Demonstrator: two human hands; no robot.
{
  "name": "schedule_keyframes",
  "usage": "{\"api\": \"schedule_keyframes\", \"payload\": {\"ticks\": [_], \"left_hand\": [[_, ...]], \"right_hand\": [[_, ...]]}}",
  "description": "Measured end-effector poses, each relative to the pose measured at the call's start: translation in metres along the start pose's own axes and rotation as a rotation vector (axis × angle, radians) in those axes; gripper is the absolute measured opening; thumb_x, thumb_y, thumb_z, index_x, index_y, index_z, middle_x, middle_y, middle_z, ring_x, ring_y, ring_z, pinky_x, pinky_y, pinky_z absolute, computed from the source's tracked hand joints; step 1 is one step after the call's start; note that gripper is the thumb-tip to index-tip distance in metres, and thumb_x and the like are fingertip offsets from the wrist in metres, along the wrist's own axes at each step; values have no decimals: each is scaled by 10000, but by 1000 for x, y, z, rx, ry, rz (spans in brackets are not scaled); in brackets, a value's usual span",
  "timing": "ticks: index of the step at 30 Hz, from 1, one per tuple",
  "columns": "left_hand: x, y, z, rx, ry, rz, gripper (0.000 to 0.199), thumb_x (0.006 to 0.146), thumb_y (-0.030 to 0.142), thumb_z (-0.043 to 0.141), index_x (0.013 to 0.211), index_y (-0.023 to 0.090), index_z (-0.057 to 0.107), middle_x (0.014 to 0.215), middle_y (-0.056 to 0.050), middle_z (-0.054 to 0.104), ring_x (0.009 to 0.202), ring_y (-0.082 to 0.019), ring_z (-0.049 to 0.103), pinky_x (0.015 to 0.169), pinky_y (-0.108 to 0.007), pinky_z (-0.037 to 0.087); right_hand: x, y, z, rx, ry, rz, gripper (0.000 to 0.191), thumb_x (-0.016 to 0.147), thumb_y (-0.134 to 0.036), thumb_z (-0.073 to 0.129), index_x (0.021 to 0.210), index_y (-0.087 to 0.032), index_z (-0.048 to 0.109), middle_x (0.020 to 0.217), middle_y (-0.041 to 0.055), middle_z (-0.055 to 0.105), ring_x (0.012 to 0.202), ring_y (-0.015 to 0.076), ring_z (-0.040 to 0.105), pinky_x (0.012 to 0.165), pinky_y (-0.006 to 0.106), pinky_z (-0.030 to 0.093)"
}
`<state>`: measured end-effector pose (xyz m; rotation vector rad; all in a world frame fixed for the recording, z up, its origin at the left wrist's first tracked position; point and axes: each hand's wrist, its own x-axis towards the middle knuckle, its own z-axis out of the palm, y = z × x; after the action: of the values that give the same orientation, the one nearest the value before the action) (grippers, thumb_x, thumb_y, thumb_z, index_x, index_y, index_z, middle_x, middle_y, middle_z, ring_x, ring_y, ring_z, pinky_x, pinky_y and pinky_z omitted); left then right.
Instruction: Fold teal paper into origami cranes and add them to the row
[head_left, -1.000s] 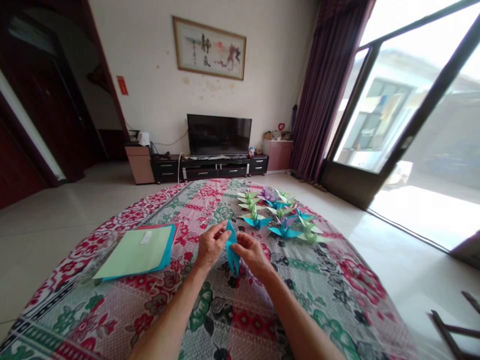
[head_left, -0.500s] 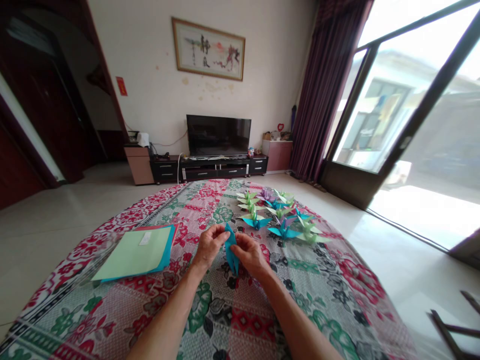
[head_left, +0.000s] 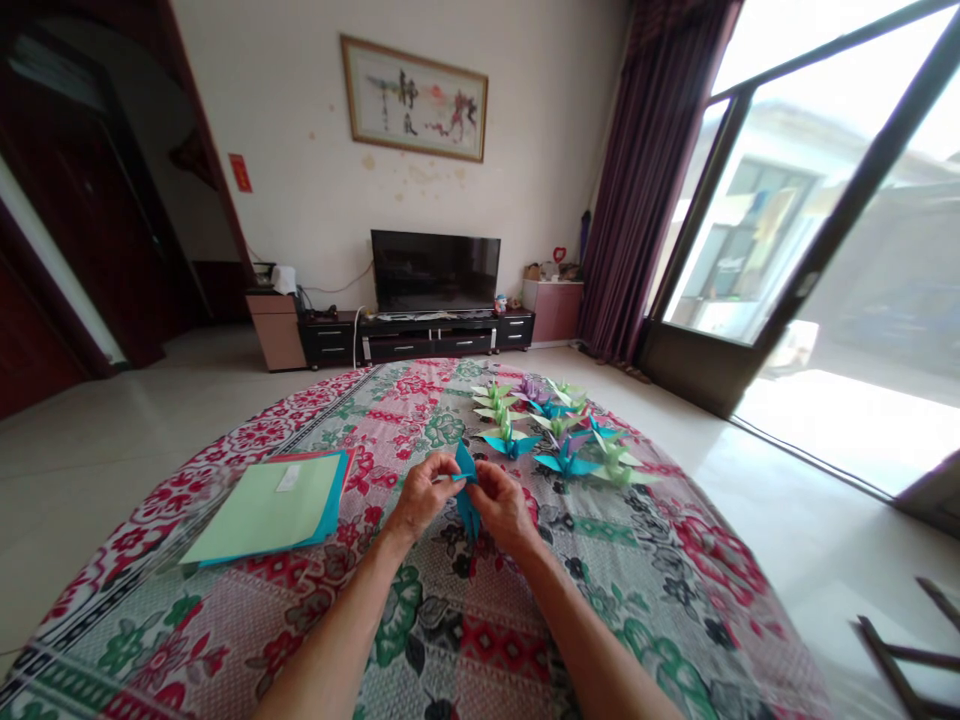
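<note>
A partly folded piece of blue paper (head_left: 468,512) is held upright over the patterned tablecloth, between both hands. My left hand (head_left: 426,494) pinches a narrow blue part that points left. My right hand (head_left: 501,502) grips the paper from the right side, its fingers closed on the middle. One pointed blue flap rises above the fingertips, and the lower points hang beneath them. Beyond my hands stand several folded paper cranes, among them a blue crane (head_left: 510,443), another blue crane (head_left: 568,460) and a pale green crane (head_left: 618,465).
On the left of the round table (head_left: 315,620) lies a stack of square paper (head_left: 274,505), light green on top with blue and red beneath, a small white slip on it. Past the table are a television (head_left: 435,272) and a low cabinet (head_left: 405,345).
The blue paper has changed shape: a narrow part now sticks out toward my left fingers, and the top flap stands higher. Both hands remain nearly in the same place.
</note>
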<state>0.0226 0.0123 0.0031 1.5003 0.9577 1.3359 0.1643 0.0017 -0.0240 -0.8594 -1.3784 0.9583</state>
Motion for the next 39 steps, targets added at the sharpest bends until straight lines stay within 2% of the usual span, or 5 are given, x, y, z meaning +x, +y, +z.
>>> {"api": "schedule_keyframes", "payload": {"ticks": [12,19,29,35,39], "left_hand": [[2,-6,1,-18,-10,-29,165,670,228,630,821,162,644,783,-11,657,728,-137,578,700,-240,444],[-1,1,1,-6,-56,-10,308,678,214,624,983,170,618,827,-20,660,754,-145,580,707,-245,447],[-1,5,4,120,-38,28,93,665,248,630,704,170,597,685,9,596,650,-123,544,631,-221,425],[-3,8,5,191,-53,78,165,707,245,593,854,182,640,783,-9,647,702,-140,577,655,-230,452],[-3,6,5,223,-50,146,90,713,220,585,764,188,652,826,-22,625,758,-145,580,662,-222,459]], "right_hand": [[2,-10,2,134,-28,16,308,686,-202,621,993,-187,598,888,22,670,782,153,618,704,262,492],[3,-10,3,177,-44,21,335,680,-168,615,1010,-196,566,827,8,665,723,135,618,644,234,481],[2,-9,1,125,-7,3,338,699,-229,622,1026,-189,546,794,6,663,660,123,593,578,220,457],[3,-10,2,159,-6,4,339,692,-238,634,1016,-189,549,814,15,668,705,137,610,631,242,473],[5,-6,2,190,12,6,334,684,-247,647,999,-193,550,799,9,669,687,132,609,612,237,470]]}}
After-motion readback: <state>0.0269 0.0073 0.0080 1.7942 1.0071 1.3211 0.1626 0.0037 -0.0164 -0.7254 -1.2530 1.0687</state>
